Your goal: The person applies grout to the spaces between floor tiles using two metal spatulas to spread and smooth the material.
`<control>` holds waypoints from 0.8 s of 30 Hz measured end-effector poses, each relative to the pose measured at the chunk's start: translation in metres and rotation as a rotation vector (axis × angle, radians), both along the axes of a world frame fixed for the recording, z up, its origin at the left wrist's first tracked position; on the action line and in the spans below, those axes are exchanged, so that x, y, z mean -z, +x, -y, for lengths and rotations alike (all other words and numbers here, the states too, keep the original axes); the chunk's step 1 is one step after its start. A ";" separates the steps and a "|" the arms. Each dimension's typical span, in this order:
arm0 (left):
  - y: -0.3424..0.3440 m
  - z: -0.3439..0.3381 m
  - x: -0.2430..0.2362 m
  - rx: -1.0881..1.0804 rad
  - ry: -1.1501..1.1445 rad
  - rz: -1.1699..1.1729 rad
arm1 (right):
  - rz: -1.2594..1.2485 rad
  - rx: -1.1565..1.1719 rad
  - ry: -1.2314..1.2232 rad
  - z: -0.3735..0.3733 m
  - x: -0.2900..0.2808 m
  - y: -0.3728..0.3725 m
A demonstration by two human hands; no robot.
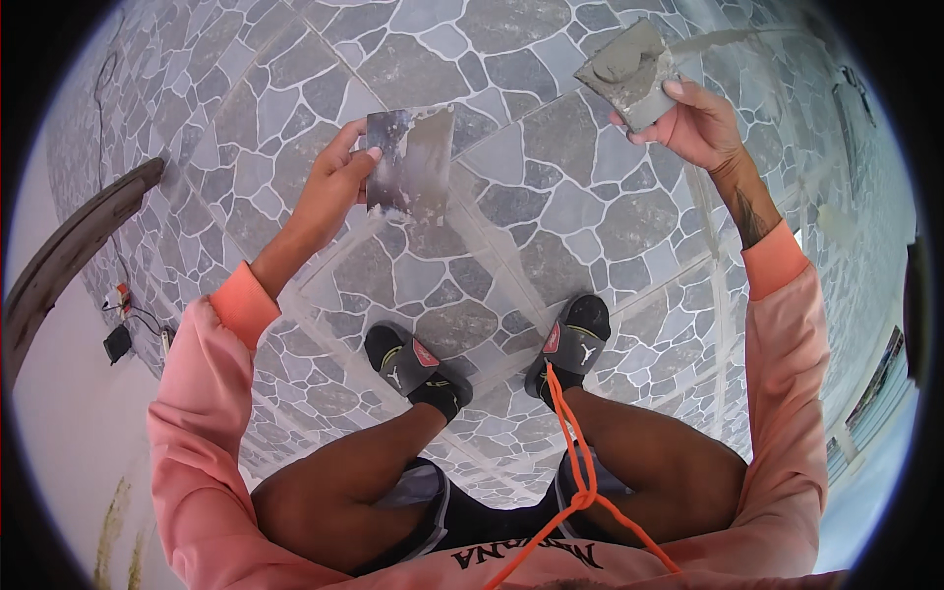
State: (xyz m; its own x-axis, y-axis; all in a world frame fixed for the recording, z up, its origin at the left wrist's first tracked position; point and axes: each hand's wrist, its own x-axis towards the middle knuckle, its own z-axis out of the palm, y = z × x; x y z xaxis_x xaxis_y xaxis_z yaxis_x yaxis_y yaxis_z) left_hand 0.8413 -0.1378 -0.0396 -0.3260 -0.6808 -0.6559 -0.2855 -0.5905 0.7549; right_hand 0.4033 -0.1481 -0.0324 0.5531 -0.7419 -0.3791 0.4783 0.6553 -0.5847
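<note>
My left hand [334, 187] grips the left edge of a thin, dark grey rectangular plate [395, 157], thumb on top. Pale grey paste is smeared on the plate's right half and along its edges. Farther off to the right, my right hand [703, 128] holds a small flat slab [649, 103] from below, with the thumb on its edge. A mound of wet grey mortar [629, 57] sits on that slab and covers much of its top. The two held pieces are apart, above the floor. What lies under the slab is hidden.
The floor [556, 147] has a grey stone pattern with white joints and smeared pale lines. My sandalled feet [418, 364] stand below my hands. An orange cord [585, 482] hangs before me. At left are a curved dark beam [88, 246], cables and a black adapter [117, 343].
</note>
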 end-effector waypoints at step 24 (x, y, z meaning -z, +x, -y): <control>-0.009 -0.021 0.019 -0.010 0.062 -0.155 | -1.646 -0.070 -0.435 0.024 0.043 -0.073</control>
